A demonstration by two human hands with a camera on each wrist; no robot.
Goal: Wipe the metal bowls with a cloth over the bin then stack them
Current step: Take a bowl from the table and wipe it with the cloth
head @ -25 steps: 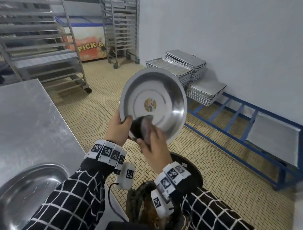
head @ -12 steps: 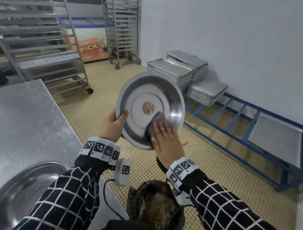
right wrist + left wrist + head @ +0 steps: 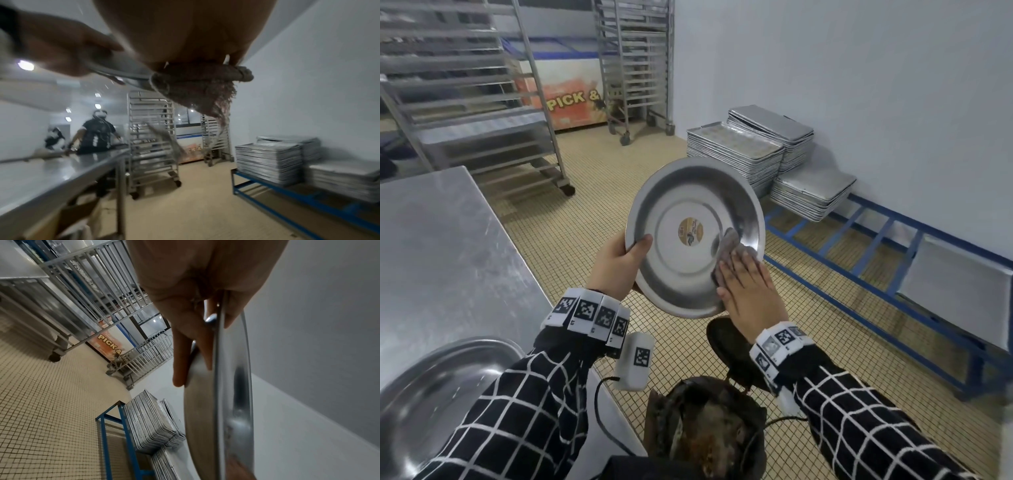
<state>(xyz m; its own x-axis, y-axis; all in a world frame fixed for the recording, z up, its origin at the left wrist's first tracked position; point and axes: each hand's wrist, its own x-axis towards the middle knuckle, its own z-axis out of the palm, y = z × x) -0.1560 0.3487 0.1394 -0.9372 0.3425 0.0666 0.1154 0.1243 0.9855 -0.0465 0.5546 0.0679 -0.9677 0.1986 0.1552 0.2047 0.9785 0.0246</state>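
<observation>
The cloth (image 3: 726, 245) is sliding farther right than half a second ago, now lying at the right inner wall of the bowl (image 3: 688, 267) under the flat, spread fingers of the right hand (image 3: 751, 293). The left hand (image 3: 616, 262) is still pinching the bowl's left rim, thumb inside, tilting it above the bin (image 3: 709, 428). A second bowl (image 3: 431, 394) is sitting on the steel counter (image 3: 441, 240) at the left. Stacked trays (image 3: 736, 154) are resting on a blue rack (image 3: 876, 246) beside the wall, over the tiled floor (image 3: 592, 212).
</observation>
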